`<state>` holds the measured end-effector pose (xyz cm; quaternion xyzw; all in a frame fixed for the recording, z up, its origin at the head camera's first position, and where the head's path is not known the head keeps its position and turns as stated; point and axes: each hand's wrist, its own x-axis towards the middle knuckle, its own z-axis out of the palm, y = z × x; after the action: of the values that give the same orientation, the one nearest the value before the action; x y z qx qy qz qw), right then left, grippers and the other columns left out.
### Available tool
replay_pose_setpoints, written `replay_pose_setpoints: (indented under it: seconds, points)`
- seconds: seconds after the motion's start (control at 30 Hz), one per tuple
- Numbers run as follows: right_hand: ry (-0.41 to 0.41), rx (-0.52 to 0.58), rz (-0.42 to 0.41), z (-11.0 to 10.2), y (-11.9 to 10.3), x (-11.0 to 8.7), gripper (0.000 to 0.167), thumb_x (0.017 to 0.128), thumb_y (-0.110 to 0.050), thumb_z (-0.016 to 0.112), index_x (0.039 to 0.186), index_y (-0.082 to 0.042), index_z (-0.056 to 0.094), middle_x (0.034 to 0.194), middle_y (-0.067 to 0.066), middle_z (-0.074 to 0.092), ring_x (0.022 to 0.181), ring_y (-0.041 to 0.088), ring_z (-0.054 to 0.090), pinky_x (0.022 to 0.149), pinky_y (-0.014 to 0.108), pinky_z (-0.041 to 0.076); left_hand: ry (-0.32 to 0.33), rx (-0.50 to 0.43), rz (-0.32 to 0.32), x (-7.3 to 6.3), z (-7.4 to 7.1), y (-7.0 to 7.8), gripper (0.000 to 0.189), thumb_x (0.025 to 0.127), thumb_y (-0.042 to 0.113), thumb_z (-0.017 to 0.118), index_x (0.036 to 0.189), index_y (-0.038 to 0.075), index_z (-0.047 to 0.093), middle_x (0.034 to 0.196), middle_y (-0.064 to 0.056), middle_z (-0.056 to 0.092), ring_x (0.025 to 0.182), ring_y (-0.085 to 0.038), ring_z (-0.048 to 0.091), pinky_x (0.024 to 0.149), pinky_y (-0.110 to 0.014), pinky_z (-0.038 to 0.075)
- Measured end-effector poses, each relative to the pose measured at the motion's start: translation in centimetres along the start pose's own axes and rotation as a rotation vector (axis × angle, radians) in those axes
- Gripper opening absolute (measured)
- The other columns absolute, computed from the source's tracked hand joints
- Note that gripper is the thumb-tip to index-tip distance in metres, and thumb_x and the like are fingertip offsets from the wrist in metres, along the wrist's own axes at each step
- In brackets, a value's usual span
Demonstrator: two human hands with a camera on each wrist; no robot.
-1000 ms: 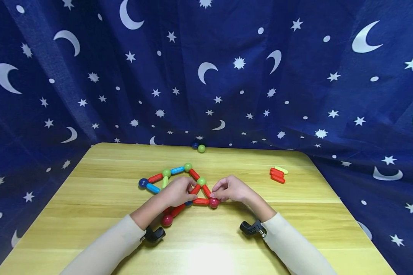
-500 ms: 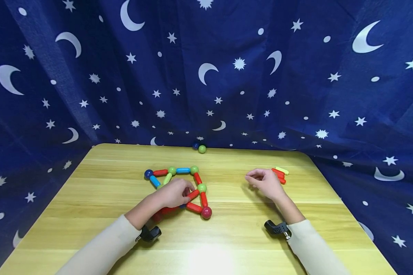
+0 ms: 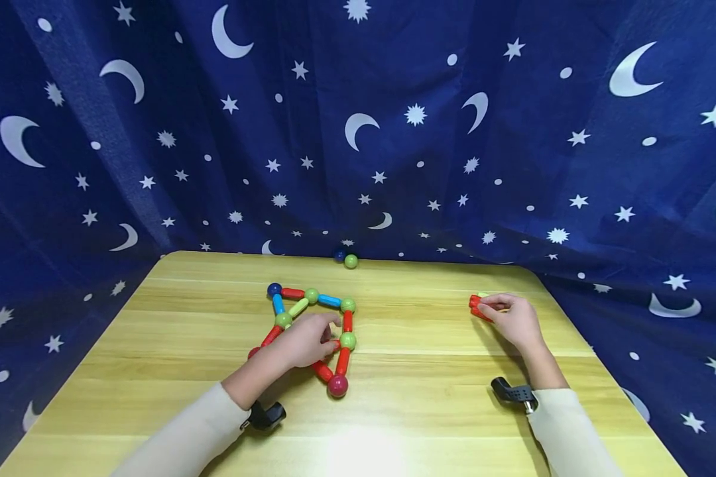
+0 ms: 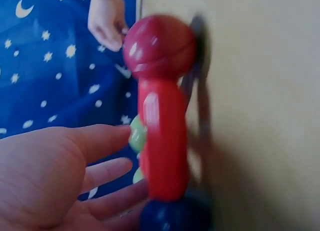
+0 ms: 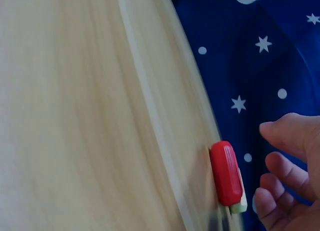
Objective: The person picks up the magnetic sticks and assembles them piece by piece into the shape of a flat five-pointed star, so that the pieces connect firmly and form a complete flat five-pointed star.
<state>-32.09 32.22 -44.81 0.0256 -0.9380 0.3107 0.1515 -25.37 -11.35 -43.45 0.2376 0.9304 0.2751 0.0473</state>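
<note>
My left hand pinches a red magnetic rod inside a flat frame of rods and balls, covering part of it. A crimson ball forms the near corner; a green ball sits above it. In the left wrist view, a red rod joins the crimson ball to a dark blue ball, beside my thumb. My right hand is at the loose red rods, fingers bent and apart. The right wrist view shows a gap between its fingers and a red rod.
A blue ball and a green ball lie at the table's back edge. A yellow-green rod lies by the red ones. The wooden table meets a dark blue curtain with stars and moons.
My right hand has left the crimson ball and moved right to the loose rods. The frame has turned clockwise under my left hand, its crimson corner swinging toward me and left.
</note>
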Motion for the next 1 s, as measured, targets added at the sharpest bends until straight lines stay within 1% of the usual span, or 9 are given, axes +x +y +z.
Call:
replay_pose_setpoints:
  seconds: [0.07, 0.2, 0.27, 0.37, 0.5, 0.6, 0.7, 0.83, 1.0]
  points:
    - [-0.022, -0.006, 0.009, -0.2, 0.3, 0.1, 0.019, 0.09, -0.021, 0.079, 0.1, -0.005, 0.08, 0.103, 0.018, 0.074, 0.086, 0.021, 0.065, 0.068, 0.025, 0.044, 0.028, -0.027, -0.018, 0.3, 0.7, 0.3, 0.035, 0.093, 0.016, 0.076, 0.124, 0.005, 0.064, 0.077, -0.001, 0.061, 0.066, -0.012, 0.053, 0.059, -0.027, 0.046]
    - [-0.067, -0.015, 0.028, -0.4, 0.7, 0.3, 0.021, 0.089, -0.021, 0.079, 0.102, -0.005, 0.079, 0.104, 0.019, 0.072, 0.085, 0.021, 0.061, 0.067, 0.027, 0.042, 0.05, 0.018, -0.057, 0.7, 2.0, 1.0, 0.047, 0.091, 0.027, 0.079, 0.131, 0.009, 0.062, 0.091, -0.003, 0.067, 0.078, -0.015, 0.058, 0.07, -0.031, 0.051]
    - [-0.075, -0.028, 0.034, -0.5, 0.9, 0.3, 0.021, 0.089, -0.021, 0.08, 0.103, -0.005, 0.079, 0.103, 0.019, 0.072, 0.083, 0.019, 0.059, 0.067, 0.028, 0.042, 0.057, 0.052, -0.071, 0.9, 2.3, 1.2, 0.047, 0.09, 0.029, 0.08, 0.13, 0.011, 0.062, 0.095, -0.003, 0.067, 0.083, -0.016, 0.058, 0.074, -0.033, 0.051]
    - [-0.096, -0.04, 0.05, -0.5, 1.2, 0.4, 0.023, 0.087, -0.022, 0.081, 0.104, -0.006, 0.079, 0.099, 0.017, 0.071, 0.079, 0.016, 0.055, 0.065, 0.028, 0.041, 0.065, 0.059, -0.064, 0.9, 2.5, 1.3, 0.037, 0.089, 0.025, 0.08, 0.12, 0.011, 0.065, 0.091, -0.002, 0.065, 0.082, -0.017, 0.056, 0.072, -0.033, 0.05]
    - [-0.143, -0.034, 0.054, -0.6, 1.4, 0.4, 0.028, 0.086, -0.022, 0.083, 0.106, -0.003, 0.078, 0.097, 0.016, 0.071, 0.078, 0.016, 0.054, 0.063, 0.028, 0.04, 0.061, 0.052, -0.023, 0.8, 2.4, 1.0, 0.027, 0.088, 0.018, 0.079, 0.111, 0.012, 0.067, 0.089, -0.002, 0.063, 0.082, -0.017, 0.054, 0.073, -0.034, 0.048]
    - [-0.164, -0.034, 0.044, -0.5, 1.4, 0.5, 0.03, 0.085, -0.022, 0.083, 0.107, -0.002, 0.078, 0.098, 0.018, 0.072, 0.08, 0.019, 0.056, 0.065, 0.029, 0.04, 0.032, 0.042, -0.001, 0.6, 2.2, 0.7, 0.027, 0.088, 0.015, 0.078, 0.112, 0.011, 0.068, 0.094, -0.003, 0.064, 0.084, -0.017, 0.054, 0.076, -0.035, 0.049]
    - [-0.172, -0.045, 0.038, -0.5, 1.5, 0.6, 0.03, 0.085, -0.021, 0.083, 0.106, -0.001, 0.078, 0.101, 0.021, 0.073, 0.083, 0.022, 0.06, 0.069, 0.03, 0.041, -0.001, 0.024, 0.015, 0.4, 1.7, 0.5, 0.028, 0.087, 0.013, 0.078, 0.114, 0.01, 0.069, 0.094, -0.004, 0.065, 0.083, -0.018, 0.054, 0.075, -0.035, 0.048]
    - [-0.177, -0.069, 0.042, -0.4, 1.7, 0.6, 0.031, 0.084, -0.023, 0.083, 0.106, -0.001, 0.078, 0.104, 0.022, 0.073, 0.086, 0.026, 0.062, 0.072, 0.032, 0.041, -0.02, 0.005, 0.018, 0.1, 1.2, 0.2, 0.028, 0.086, 0.009, 0.078, 0.113, 0.01, 0.07, 0.089, -0.003, 0.062, 0.08, -0.018, 0.052, 0.072, -0.033, 0.045]
    - [-0.19, -0.063, 0.055, -0.2, 1.9, 0.4, 0.027, 0.084, -0.022, 0.084, 0.102, -0.002, 0.078, 0.094, 0.015, 0.076, 0.08, 0.019, 0.061, 0.073, 0.033, 0.042, -0.003, -0.003, 0.012, -0.2, 1.1, 0.0, 0.027, 0.086, 0.009, 0.078, 0.112, 0.01, 0.072, 0.087, -0.002, 0.062, 0.079, -0.016, 0.052, 0.073, -0.033, 0.045]
